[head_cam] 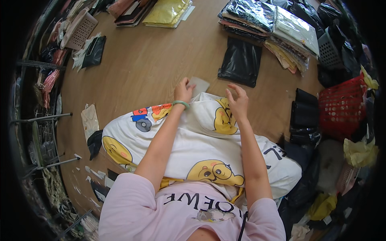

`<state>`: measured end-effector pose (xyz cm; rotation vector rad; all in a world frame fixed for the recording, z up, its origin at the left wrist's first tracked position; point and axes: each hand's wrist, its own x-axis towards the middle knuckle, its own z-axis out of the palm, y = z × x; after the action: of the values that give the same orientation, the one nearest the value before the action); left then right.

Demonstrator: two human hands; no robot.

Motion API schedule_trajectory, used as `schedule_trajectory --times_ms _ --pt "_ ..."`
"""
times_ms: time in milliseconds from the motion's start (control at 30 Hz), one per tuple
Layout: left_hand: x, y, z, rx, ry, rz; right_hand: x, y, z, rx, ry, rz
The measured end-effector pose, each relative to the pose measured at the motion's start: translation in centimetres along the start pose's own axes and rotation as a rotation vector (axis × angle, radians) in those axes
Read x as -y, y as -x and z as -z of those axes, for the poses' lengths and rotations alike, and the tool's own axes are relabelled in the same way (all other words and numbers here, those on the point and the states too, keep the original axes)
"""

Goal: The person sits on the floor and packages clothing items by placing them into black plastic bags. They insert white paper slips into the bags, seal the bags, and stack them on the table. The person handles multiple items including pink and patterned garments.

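White cloth (208,150) printed with yellow cartoon bears lies bunched across my lap and legs. My left hand (183,91), with a green bangle at the wrist, is at the far edge of this cloth. Its thumb and fingers pinch a small pale grey flat piece (199,85), which looks slightly blurred; I cannot tell its material. To the right, my right hand (238,101) is raised over a printed bear on the cloth, thumb and fingers apart, nothing between them. A flat black plastic bag (241,61) lies beyond the right hand on the wood-grain floor (156,63).
Stacks of plastic-wrapped folded goods (250,18) and a yellow packet (167,13) lie at the far side. Rolled black bags (304,117) and a red plastic basket (342,105) stand right. Metal shelf legs (57,117) jut in from the left, near a cream packet (90,120).
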<state>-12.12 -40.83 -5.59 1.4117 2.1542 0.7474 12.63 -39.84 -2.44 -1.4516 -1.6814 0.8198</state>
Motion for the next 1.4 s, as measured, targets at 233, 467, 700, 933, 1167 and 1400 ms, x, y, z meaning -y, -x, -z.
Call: schedule_trajectory --times_ms 233,467,700,933,1167,1400 --pt "-8.5 0.4 4.0 0.154 0.754 -0.117 5.0 -0.2 1.3 0.057 -0.698 -0.260" --pt "-11.8 5.0 4.9 0.239 0.666 -0.208 6.5 1.6 5.5 0.043 -0.806 -0.394" --pt "-12.7 8.9 4.7 0.240 0.598 -0.118 7.0 5.6 7.3 0.167 -0.830 -0.512" --pt "-13.2 9.7 3.3 0.218 0.444 -0.164 5.2 6.9 7.1 0.071 -0.907 -0.538" --pt "-13.6 12.2 1.9 -0.098 0.143 -0.535 3.4 7.3 7.1 0.032 -0.927 -0.571" --pt "-13.7 10.4 1.4 0.130 0.280 -0.406 2.9 7.1 6.8 0.126 -1.007 -0.582"
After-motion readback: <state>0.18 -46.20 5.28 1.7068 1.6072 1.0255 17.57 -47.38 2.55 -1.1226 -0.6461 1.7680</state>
